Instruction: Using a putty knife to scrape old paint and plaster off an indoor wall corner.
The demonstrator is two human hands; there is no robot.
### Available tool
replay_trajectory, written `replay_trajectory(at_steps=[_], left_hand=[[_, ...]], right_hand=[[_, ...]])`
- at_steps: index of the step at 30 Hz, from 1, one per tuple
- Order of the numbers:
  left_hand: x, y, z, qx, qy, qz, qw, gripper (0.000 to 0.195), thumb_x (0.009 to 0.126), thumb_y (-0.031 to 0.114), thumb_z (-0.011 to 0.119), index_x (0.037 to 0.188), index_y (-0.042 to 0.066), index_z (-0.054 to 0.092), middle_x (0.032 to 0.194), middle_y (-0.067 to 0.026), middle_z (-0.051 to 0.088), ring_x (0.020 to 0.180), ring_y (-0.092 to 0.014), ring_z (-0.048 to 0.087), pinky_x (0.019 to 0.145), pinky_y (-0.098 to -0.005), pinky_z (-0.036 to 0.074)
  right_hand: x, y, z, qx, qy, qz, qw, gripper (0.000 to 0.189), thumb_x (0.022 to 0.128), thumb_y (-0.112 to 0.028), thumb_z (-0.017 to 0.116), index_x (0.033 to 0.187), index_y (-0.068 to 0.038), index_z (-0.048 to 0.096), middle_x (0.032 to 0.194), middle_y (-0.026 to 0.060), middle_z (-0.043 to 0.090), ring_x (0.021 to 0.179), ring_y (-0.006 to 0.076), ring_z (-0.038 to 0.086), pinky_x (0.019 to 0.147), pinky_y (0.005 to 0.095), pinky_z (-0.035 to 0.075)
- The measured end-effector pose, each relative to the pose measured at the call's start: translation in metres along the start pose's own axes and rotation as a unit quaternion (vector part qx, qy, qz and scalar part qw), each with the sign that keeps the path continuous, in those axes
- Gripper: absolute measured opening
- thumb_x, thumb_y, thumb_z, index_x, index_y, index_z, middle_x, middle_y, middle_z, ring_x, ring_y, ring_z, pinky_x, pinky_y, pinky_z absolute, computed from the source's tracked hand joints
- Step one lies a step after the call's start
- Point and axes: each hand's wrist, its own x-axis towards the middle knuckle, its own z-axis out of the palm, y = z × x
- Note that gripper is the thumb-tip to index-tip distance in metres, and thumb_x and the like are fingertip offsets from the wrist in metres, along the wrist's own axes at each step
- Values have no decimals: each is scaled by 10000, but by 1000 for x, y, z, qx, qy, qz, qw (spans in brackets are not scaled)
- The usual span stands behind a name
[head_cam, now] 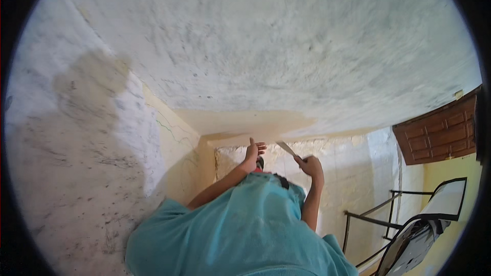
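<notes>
My right hand (312,166) grips the handle of a putty knife (286,148), its flat blade angled up and left toward the wall. My left hand (254,152) is held out in front of my body with the thumb raised and the fingers apart, nothing in it. Both hands are near the foot of the front wall (264,57), which is coated in patchy white and grey filler. Along its base runs a bare cream strip (261,120). The blade appears apart from the wall, though the distance is hard to tell.
A side wall (84,161) with smeared white filler and a cream patch meets the front wall in a corner at left. Pale floor tiles (345,172) lie below. At right are a brown panelled wooden door (441,130) and a black metal frame (374,220) bearing flat panels.
</notes>
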Motion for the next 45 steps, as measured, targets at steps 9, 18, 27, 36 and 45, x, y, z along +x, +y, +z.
replay_trajectory(at_steps=[9, 18, 27, 36, 45], left_hand=[[-116, -33, 84, 37, -221, 84, 971, 410, 930, 450, 423, 900, 75, 585, 566, 21, 503, 472, -66, 467, 454, -212, 332], [-114, -56, 64, 53, -133, 189, 971, 633, 934, 566, 221, 850, 49, 576, 549, -8, 499, 460, -93, 458, 452, -225, 353], [-60, -111, -52, 84, 50, 107, 989, 555, 907, 549, 382, 830, 26, 547, 580, -46, 544, 485, -117, 519, 407, -237, 385], [-117, -243, -149, 237, 193, -76, 949, 535, 894, 504, 433, 1012, 3, 579, 868, -102, 612, 664, -174, 593, 524, -263, 439], [-193, -57, 57, 425, -105, 67, 896, 606, 894, 538, 409, 1183, 26, 555, 1225, -107, 541, 1215, -230, 420, 966, -372, 367]], right_hand=[[-90, 16, 34, 103, -75, 35, 991, 599, 780, -570, 568, 627, 2, 658, 546, 165, 593, 499, 260, 604, 535, 381, 463], [-104, 31, 25, 52, -184, -47, 980, 447, 805, -397, 623, 648, 20, 660, 573, 111, 634, 482, 183, 618, 501, 320, 504], [124, 5, -54, -27, -260, -15, 965, 393, 721, -453, 695, 630, -80, 613, 527, 58, 520, 425, 112, 439, 376, 275, 340], [65, 144, 145, 365, -481, 36, 797, 228, 871, -287, 532, 961, -94, 615, 646, -28, 525, 604, 68, 471, 494, 251, 383], [-21, 426, 48, 464, -284, 321, 775, 367, 888, -359, 509, 590, -165, 421, 498, -42, 397, 413, 91, 355, 389, 232, 301]])
